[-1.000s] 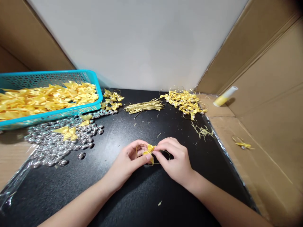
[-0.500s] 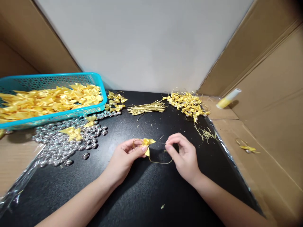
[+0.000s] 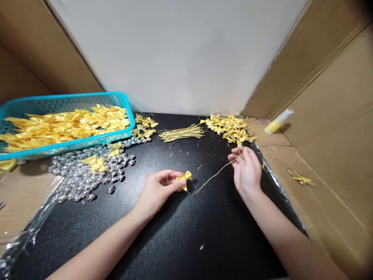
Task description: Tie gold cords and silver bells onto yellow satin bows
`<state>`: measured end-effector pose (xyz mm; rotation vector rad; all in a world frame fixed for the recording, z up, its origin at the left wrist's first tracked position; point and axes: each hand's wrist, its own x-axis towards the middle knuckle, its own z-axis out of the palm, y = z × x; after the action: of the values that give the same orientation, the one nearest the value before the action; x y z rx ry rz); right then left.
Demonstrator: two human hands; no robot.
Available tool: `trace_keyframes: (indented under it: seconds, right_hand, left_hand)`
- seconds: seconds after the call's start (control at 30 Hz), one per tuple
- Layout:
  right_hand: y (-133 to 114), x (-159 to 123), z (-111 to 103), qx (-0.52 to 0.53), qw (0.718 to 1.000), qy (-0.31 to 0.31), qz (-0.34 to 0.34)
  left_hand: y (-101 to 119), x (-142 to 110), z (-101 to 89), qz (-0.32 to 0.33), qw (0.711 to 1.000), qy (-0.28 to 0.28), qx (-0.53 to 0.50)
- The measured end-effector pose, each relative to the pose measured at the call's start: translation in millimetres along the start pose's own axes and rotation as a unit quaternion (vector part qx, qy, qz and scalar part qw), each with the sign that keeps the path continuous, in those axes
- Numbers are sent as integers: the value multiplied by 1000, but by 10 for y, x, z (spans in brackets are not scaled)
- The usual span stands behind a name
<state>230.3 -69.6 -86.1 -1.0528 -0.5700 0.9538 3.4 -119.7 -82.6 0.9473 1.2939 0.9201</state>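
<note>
Between the thumb and fingers of my left hand [image 3: 164,188] is a yellow ribbon bow [image 3: 187,177]. A small loop of gold cord stands up at the bow's left, by my fingertips. From the bow a thin gold cord [image 3: 210,179] runs slackly up and right to my right hand [image 3: 247,167], whose curled fingers pinch its far end. Anything else inside that pinch is hidden. My right hand is in front of a pile of finished-looking yellow bows with silver bells and cord loops [image 3: 230,126].
A turquoise basket [image 3: 131,112] full of yellow bows stands at left, with many silver bells [image 3: 78,177] before it. A bundle of gold cords [image 3: 182,133] lies at the back middle. At right are a white-and-yellow tube [image 3: 278,121] and a single bow with a loop [image 3: 303,179] on cardboard.
My right hand has moved up and right, away from the bow, drawing the cord out longer. A thin needle-like line between hand and bow no longer shows. My left hand still holds the bow.
</note>
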Motion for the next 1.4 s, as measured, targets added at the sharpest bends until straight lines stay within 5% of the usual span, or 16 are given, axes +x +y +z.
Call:
trace_keyframes:
  seconds: [0.1, 0.27, 0.47, 0.63, 0.73, 0.93, 1.07, 1.23, 1.4]
  right_hand:
    - [-246, 109, 5, 60, 997, 27, 27]
    - [-744, 141, 42, 106, 992, -15, 65]
    - [-1281, 213, 21, 28, 994, -92, -46]
    - [-1517, 307, -22, -31, 979, -174, -99]
    - [-1521, 414, -33, -13, 984, -160, -73]
    - [-1368, 690, 132, -36, 989, -140, 43]
    - [-1179, 845, 398, -60, 982, -177, 22]
    - [-941, 1037, 757, -108, 971, -208, 47]
    - [-739, 1076, 889, -140, 962, -215, 98]
  left_hand:
    - [13, 36, -38, 23, 997, -14, 71]
    - [58, 65, -101, 65, 980, -3, 188]
    - [116, 76, -174, 211, 905, 58, 366]
    - [244, 96, -268, 236, 894, 70, 375]
    - [371, 47, -337, 237, 889, -22, 391]
    - [472, -364, -311, 231, 834, -252, 433]
    - [347, -317, -167, 338, 791, -191, 472]
    - [205, 323, 71, 402, 687, -96, 598]
    - [175, 687, 155, 404, 666, -102, 619]
